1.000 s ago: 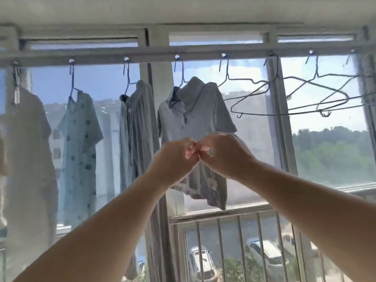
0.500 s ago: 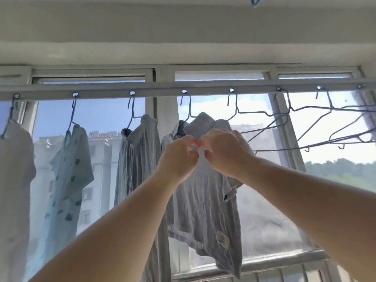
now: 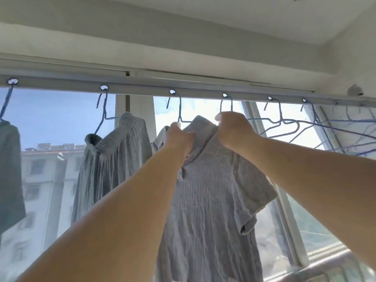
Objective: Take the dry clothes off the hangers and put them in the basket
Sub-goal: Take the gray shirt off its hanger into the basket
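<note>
A grey collared shirt (image 3: 211,200) hangs on a blue wire hanger (image 3: 179,110) from the drying rail (image 3: 142,86). My left hand (image 3: 179,139) grips the shirt's collar on the left side. My right hand (image 3: 234,129) grips the collar on the right, up by a neighbouring hanger hook. A pleated grey garment (image 3: 109,169) hangs on the hanger to the left. A pale blue garment (image 3: 10,176) shows at the far left edge. The basket is out of view.
Several empty blue wire hangers (image 3: 289,127) hang bunched at the right end of the rail. Behind them are the window frame (image 3: 134,110) and a balcony railing (image 3: 317,267). The ceiling and a side wall close in at the upper right.
My view has tilted up and moved closer. Both hands rose from the shirt's placket to its collar at the hanger and moved apart.
</note>
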The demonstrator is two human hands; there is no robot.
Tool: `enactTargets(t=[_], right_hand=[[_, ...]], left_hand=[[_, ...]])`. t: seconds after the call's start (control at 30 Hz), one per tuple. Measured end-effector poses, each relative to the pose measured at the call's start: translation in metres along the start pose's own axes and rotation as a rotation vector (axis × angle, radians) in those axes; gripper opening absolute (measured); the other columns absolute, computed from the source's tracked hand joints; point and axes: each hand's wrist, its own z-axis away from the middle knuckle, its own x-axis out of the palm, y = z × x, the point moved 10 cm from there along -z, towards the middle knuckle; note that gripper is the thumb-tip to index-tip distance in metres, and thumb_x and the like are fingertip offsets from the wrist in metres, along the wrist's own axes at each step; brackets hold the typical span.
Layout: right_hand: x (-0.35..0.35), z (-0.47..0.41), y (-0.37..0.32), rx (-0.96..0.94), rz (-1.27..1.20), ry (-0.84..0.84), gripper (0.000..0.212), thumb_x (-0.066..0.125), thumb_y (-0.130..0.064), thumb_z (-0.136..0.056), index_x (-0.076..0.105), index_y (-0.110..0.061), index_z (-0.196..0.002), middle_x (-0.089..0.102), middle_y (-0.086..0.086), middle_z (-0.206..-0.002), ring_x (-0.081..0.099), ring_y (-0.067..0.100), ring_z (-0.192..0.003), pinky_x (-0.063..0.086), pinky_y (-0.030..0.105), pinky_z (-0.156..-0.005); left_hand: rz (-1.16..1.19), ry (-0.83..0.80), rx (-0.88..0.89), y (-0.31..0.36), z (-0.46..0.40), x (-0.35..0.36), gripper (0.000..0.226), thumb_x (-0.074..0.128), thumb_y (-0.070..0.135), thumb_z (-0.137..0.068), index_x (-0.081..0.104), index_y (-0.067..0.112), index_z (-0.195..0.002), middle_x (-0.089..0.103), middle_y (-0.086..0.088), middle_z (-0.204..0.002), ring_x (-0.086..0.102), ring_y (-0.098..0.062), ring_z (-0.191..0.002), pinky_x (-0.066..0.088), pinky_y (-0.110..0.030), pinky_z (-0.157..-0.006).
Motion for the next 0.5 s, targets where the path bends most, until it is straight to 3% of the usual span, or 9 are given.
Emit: enactTargets(t=[0.07,0.13,0.23,0.33,0.43,0.5], right_hand=[[0.005,0.000,-0.005,-0.017,-0.026,-0.031,0.026,0.037,-0.004,-0.093,0.059,-0.006,-0.108,0.059,0.010,-0.106,0.053,0.029,-0.109,0.044,0.034,-0.086],[0.012,-0.002,-0.012,-0.039,-0.052,-0.085,0.037,0.030,-0.025,-0.101,0.056,-0.004,-0.119,0.057,0.013,-0.114,0.051,0.028,-0.110,0.040,0.031,-0.085],[0.021,-0.007,-0.011,0.058,-0.240,-0.123,0.052,0.028,-0.047,-0.098,0.059,-0.007,-0.109,0.058,0.011,-0.103,0.052,0.024,-0.095,0.036,0.031,-0.081],[0.024,-0.013,0.003,0.200,-0.327,-0.099,0.034,0.043,-0.039,-0.094,0.057,-0.008,-0.093,0.059,0.010,-0.094,0.055,0.025,-0.089,0.044,0.034,-0.083],[0.028,-0.015,0.012,0.283,-0.342,-0.119,0.023,0.048,-0.017,-0.093,0.060,-0.003,-0.106,0.060,0.014,-0.112,0.057,0.028,-0.104,0.047,0.034,-0.090],[0.030,-0.021,0.019,0.300,-0.319,-0.085,0.017,0.046,-0.006,-0.092,0.062,-0.003,-0.097,0.060,0.012,-0.113,0.057,0.026,-0.100,0.047,0.031,-0.080]], left_hand=[[0.187,-0.028,-0.006,0.003,0.000,0.008,0.030,0.057,0.010,-0.088,0.055,0.010,-0.118,0.056,-0.005,-0.093,0.053,-0.020,-0.084,0.047,-0.027,-0.066],[0.322,-0.055,0.000,0.006,0.005,0.016,0.009,0.059,0.005,-0.087,0.062,0.013,-0.089,0.057,-0.001,-0.074,0.054,-0.016,-0.069,0.044,-0.020,-0.056],[0.393,-0.160,0.034,0.012,0.016,0.031,0.015,0.060,0.004,-0.086,0.066,0.017,-0.082,0.063,0.001,-0.070,0.059,-0.009,-0.063,0.047,-0.011,-0.047],[0.383,-0.215,0.017,0.010,0.016,0.040,0.014,0.056,0.008,-0.088,0.067,0.017,-0.088,0.061,0.006,-0.070,0.058,-0.007,-0.066,0.046,-0.012,-0.050],[0.370,-0.205,-0.046,0.002,0.011,0.037,0.023,0.048,0.012,-0.092,0.060,0.006,-0.111,0.054,0.002,-0.076,0.048,-0.008,-0.065,0.042,-0.022,-0.061],[0.367,-0.209,-0.012,0.001,0.009,0.036,0.014,0.047,0.010,-0.092,0.061,0.010,-0.095,0.057,0.001,-0.080,0.052,-0.009,-0.067,0.047,-0.027,-0.068]])
